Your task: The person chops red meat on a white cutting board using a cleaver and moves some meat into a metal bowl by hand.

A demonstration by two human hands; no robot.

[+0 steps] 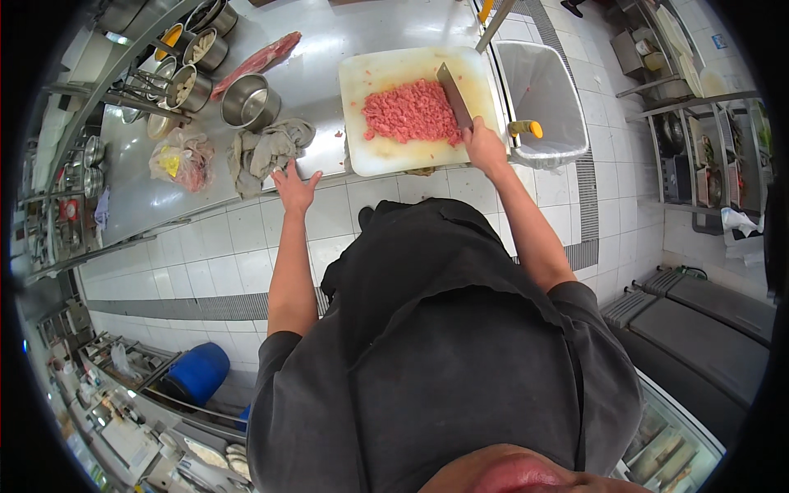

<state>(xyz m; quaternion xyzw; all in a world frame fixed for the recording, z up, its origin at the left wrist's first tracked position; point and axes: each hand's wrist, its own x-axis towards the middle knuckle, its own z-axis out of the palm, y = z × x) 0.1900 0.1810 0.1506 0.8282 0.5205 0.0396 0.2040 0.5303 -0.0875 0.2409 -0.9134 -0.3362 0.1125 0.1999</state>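
Note:
My right hand (485,145) is closed round the handle of a cleaver (454,97), whose broad blade stands at the right end of a heap of chopped raw meat (411,112). The meat lies on a thick white cutting board (374,160) with yellowish stains. My left hand (296,186) has its fingers spread at the front edge of the steel table (316,70), against a crumpled grey cloth (275,146). Nothing shows in its grasp. A steel pot (251,102) stands just behind the cloth.
A long strip of raw meat (263,62) lies farther back on the table. To the left are a plastic bag of meat (185,160) and several steel containers (191,88). A lined grey bin (542,103) stands right of the board, next to a yellow-ended handle (526,129).

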